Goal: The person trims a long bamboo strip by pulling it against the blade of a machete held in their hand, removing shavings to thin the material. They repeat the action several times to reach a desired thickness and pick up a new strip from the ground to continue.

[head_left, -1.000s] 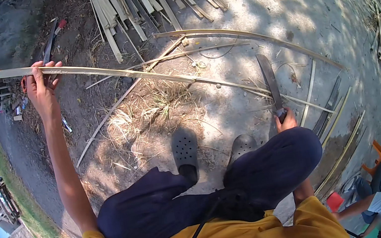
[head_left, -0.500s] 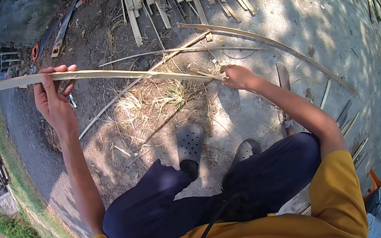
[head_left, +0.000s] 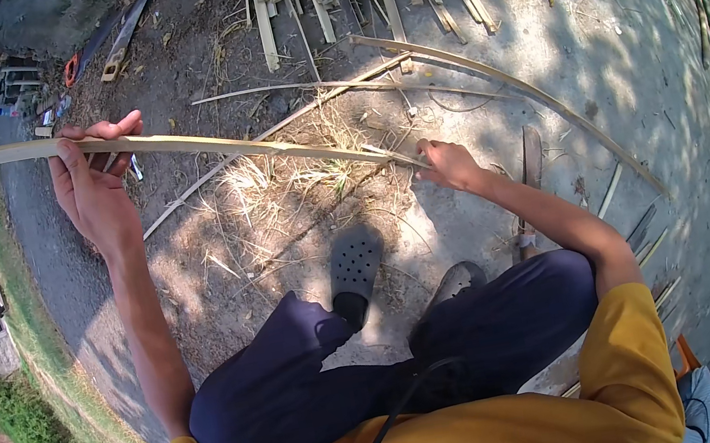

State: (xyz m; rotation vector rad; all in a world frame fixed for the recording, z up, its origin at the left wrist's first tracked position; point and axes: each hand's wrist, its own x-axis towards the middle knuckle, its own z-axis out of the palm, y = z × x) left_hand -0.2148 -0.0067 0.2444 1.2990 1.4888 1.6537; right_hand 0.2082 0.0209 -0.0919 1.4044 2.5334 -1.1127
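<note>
The left hand [head_left: 98,189] is gripping a flat, pale bamboo strip [head_left: 211,144], cut off at left, over grey ground [head_left: 492,208]; the right hand [head_left: 451,164] is pinching and partly hiding its right end.

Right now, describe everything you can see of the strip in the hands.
The strip is long, narrow and pale yellowish, looking like split bamboo or wood. It bows gently, running from the picture's left rim, where its end cannot be made out, down toward the right. The left hand holds it between thumb and fingers; the right hand pinches it near its right end. Nothing else visibly touches it.
</note>
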